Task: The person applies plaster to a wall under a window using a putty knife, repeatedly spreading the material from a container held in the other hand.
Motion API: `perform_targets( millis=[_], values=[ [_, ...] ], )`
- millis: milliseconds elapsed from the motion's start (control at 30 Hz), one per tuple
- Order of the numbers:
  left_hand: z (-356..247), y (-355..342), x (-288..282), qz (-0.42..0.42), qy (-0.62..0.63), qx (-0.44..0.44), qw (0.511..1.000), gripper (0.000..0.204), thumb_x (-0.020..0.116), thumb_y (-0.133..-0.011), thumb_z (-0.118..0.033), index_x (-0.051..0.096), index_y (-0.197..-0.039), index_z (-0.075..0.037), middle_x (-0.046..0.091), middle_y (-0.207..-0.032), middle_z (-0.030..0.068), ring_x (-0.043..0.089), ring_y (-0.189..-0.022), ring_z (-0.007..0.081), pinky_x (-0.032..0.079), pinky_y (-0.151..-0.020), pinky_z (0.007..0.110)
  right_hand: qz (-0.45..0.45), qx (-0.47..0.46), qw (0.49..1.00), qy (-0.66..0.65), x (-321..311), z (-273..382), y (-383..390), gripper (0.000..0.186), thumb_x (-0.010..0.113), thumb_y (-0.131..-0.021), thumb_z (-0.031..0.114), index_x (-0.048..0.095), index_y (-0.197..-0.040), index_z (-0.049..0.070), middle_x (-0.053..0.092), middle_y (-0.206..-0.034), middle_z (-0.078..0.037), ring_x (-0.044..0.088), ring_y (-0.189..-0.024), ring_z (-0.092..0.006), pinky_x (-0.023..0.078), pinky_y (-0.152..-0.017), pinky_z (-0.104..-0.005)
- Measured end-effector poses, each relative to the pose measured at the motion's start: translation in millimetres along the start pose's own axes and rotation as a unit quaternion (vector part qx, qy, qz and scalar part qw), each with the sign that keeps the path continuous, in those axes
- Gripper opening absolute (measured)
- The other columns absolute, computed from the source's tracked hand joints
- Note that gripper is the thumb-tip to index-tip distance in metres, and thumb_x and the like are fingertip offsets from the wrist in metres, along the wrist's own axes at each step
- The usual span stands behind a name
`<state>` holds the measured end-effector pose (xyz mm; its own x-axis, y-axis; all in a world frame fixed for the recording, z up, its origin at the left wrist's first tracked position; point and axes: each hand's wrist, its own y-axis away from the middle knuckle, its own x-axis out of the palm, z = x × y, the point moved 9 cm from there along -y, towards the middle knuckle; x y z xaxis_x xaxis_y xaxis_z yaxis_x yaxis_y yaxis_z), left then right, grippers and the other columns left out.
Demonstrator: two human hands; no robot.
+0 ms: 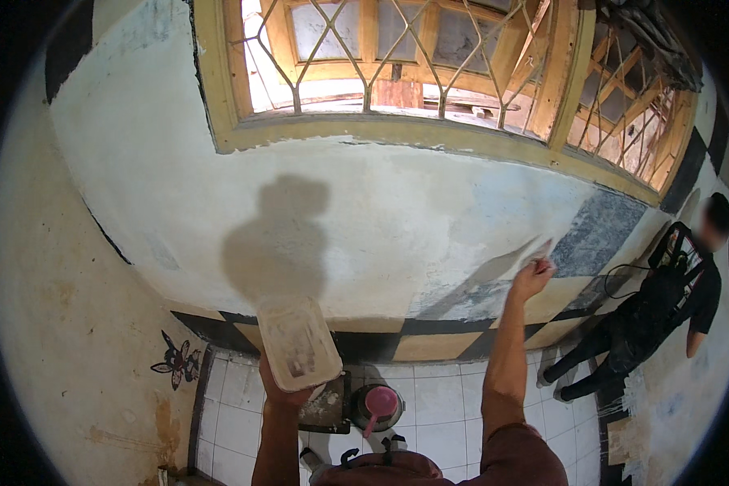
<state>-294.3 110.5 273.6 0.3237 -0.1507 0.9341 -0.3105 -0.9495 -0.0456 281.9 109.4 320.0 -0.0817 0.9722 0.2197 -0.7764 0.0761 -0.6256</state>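
Observation:
My left hand (pixel 285 390) is closed on the lower end of a shallow, off-white rectangular tub (pixel 287 328), holding it up in front of the wall. Whitish residue smears the tub's inside, and most of my fingers are hidden beneath it. Out to the right, my right arm is stretched toward the patchy white wall (pixel 381 219). My right hand (pixel 535 277) is closed, its fingertips at the wall beside a dark grey painted square (pixel 599 232). Something thin seems to stick up from the fingers, too small to make out.
Above is a yellow window frame (pixel 381 130) with a metal grille. A pink dipper (pixel 381 401) rests on a dark bucket (pixel 391 419) by my feet, beside a dark, stained stand (pixel 326 411). Another person (pixel 668 312) in dark clothes stands at the right. White tiles (pixel 437 401) cover the floor.

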Motion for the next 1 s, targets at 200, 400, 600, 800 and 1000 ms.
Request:
perform_targets(
  millis=[200,400,600,800,1000],
  values=[
    [-5,7,-7,0.002,-0.007,0.005,1.000,0.065,0.042,-0.094,-0.054,0.040,-0.139,-0.007,0.054,-0.131,0.0156,0.058,-0.114,0.0366,0.051,-0.090,0.058,0.052,-0.001,0.990,0.130,68,21,10,0.022,0.062,-0.084,0.014,0.054,-0.102,0.003,0.064,-0.091,-0.018,0.063,-0.086,-0.0370,0.048,-0.077,-0.0431],
    [-33,22,8,-0.031,-0.205,0.094,0.974,0.065,0.042,-0.094,-0.052,0.040,-0.139,-0.007,0.054,-0.129,0.0169,0.058,-0.114,0.0371,0.052,-0.089,0.058,0.280,-0.155,0.947,-0.011,147,185,196,0.020,0.056,-0.081,0.005,0.053,-0.100,0.000,0.058,-0.082,-0.021,0.060,-0.076,-0.0410,0.048,-0.067,-0.0439],
    [-32,12,-16,-0.032,-0.020,0.037,0.999,0.063,0.044,-0.093,-0.050,0.039,-0.140,-0.007,0.054,-0.130,0.0166,0.058,-0.114,0.0377,0.052,-0.088,0.060,0.131,0.110,0.983,-0.072,82,65,166,0.020,0.054,-0.087,0.009,0.048,-0.100,-0.005,0.057,-0.088,-0.014,0.059,-0.077,-0.0279,0.049,-0.072,-0.0397],
    [-31,22,-8,-0.045,-0.025,0.039,0.998,0.051,0.041,-0.096,-0.045,0.048,-0.133,-0.011,0.058,-0.125,0.0084,0.060,-0.111,0.0307,0.052,-0.090,0.051,-0.053,0.414,0.877,-0.237,91,-11,125,0.009,0.054,-0.086,0.003,0.048,-0.080,0.002,0.050,-0.070,-0.006,0.052,-0.060,-0.0147,0.041,-0.046,-0.0282],
    [-37,24,-18,-0.056,-0.044,0.054,0.996,0.055,0.042,-0.095,-0.046,0.045,-0.135,-0.010,0.056,-0.127,0.0108,0.059,-0.112,0.0326,0.052,-0.090,0.054,0.038,0.331,0.877,-0.346,115,46,110,0.021,0.056,-0.080,-0.003,0.041,-0.094,0.002,0.050,-0.081,-0.008,0.054,-0.067,-0.0153,0.045,-0.053,-0.0298]
  ],
)
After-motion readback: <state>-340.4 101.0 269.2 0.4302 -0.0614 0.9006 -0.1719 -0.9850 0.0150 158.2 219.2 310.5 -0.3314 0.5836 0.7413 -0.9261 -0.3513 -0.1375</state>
